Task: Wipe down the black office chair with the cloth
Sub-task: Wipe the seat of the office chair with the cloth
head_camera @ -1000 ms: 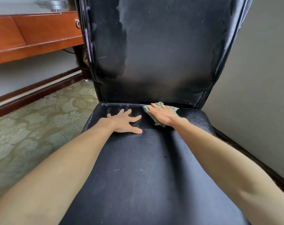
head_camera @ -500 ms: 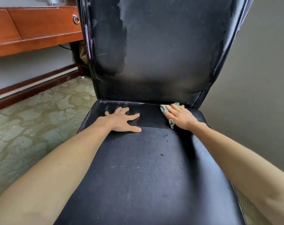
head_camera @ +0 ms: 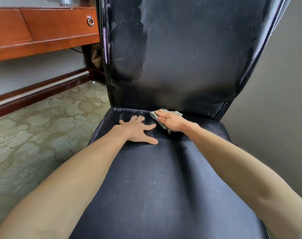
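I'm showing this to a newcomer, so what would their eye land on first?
The black chair fills the view, its backrest scuffed in dull grey patches. At the seat's rear edge the right hand presses a pale green cloth flat, the left hand spread beside it. A reddish wooden desk sits upper left.

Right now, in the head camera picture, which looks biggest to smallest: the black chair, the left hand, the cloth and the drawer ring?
Largest: the black chair.
Then the left hand.
Then the cloth, though the right hand covers most of it, so its real size is unsure.
Smallest: the drawer ring.
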`<state>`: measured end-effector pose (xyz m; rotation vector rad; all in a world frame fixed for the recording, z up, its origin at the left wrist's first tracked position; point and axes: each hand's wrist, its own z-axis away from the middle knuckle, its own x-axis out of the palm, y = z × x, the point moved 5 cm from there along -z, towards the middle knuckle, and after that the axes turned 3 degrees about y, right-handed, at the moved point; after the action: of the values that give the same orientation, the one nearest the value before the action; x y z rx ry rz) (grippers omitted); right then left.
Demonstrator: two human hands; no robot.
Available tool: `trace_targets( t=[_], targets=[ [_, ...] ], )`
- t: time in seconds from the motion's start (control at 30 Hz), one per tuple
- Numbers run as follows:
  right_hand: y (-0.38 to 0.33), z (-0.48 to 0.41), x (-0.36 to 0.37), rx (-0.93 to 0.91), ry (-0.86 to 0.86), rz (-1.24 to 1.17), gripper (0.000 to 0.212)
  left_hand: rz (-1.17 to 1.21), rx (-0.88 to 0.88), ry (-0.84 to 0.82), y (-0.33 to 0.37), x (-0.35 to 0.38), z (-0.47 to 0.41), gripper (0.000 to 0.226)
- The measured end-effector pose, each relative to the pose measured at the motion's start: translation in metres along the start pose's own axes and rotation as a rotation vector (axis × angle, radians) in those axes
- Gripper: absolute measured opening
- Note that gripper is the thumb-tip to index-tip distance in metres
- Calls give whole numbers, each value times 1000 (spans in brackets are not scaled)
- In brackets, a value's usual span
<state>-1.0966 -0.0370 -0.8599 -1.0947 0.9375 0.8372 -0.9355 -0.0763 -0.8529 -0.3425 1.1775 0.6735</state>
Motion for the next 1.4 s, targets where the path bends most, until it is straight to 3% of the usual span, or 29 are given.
trace_targets(
  t=[0.23,0.47,0.63,0.9,1.03,1.17,1.4],
  targets=[
    [45,44,-12,21,128,89,47,-9,-9,-5,5,-3,0,82],
    [138,121,-30,322,155,69,50,-11,22,4,7,-5,-5,81],
    [116,97,-21,257,216,-9,48,-9,28,-4,8,-2,-4,81],
    [25,33,-4,66,159,-9,46,-12,20,-19,5,2,-2,82],
    [17,27,1,67,186,35,49,-12,25,-16,0,-4,6,85],
    [19,28,1,87,173,32,50,6,-56,16,-30,-11,17,92],
    [-46,-15,11,-73,81,30,48,76,-55,-9,-36,-10,23,88]
  ],
)
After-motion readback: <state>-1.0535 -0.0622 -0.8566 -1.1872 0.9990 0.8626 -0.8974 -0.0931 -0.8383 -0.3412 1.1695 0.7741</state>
